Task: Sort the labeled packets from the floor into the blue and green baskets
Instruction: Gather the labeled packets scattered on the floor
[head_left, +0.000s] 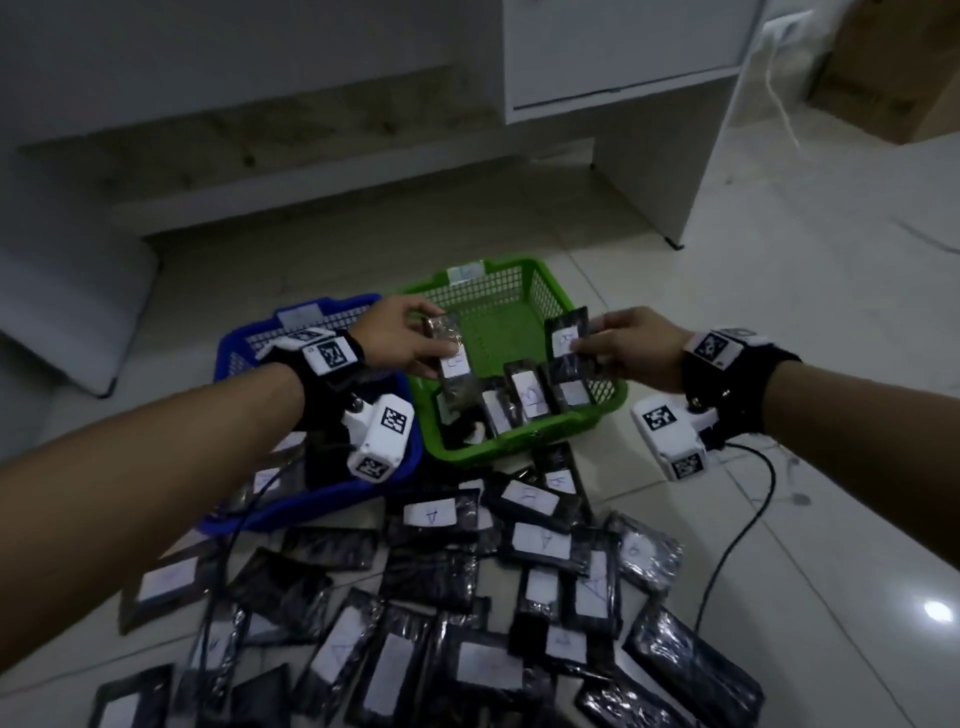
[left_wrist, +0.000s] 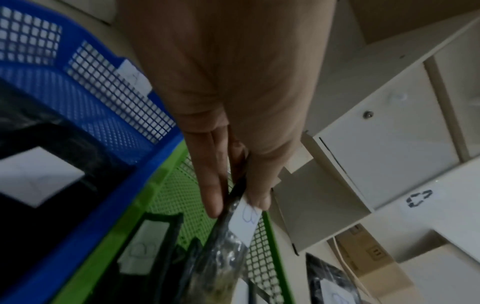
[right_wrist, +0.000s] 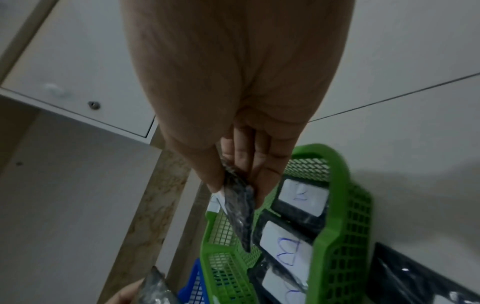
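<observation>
Over the green basket (head_left: 545, 291) my left hand (head_left: 410, 338) pinches a black packet (head_left: 452, 353) by its top; its white label reads B (left_wrist: 245, 221). My right hand (head_left: 618, 348) pinches a second black packet (head_left: 566, 332) above the basket's right side, seen edge-on in the right wrist view (right_wrist: 240, 209). Several B-labelled packets (head_left: 530, 395) lie in the green basket (right_wrist: 342, 236). The blue basket (head_left: 244, 353) stands to its left under my left forearm, with a packet (left_wrist: 39, 176) inside. Many black labelled packets (head_left: 436, 571) are strewn on the floor in front.
A white cabinet (head_left: 623, 52) and a desk leg (head_left: 691, 171) stand behind the baskets. A black cable (head_left: 748, 530) runs across the tiled floor at the right. A grey cushion (head_left: 72, 312) lies at the left.
</observation>
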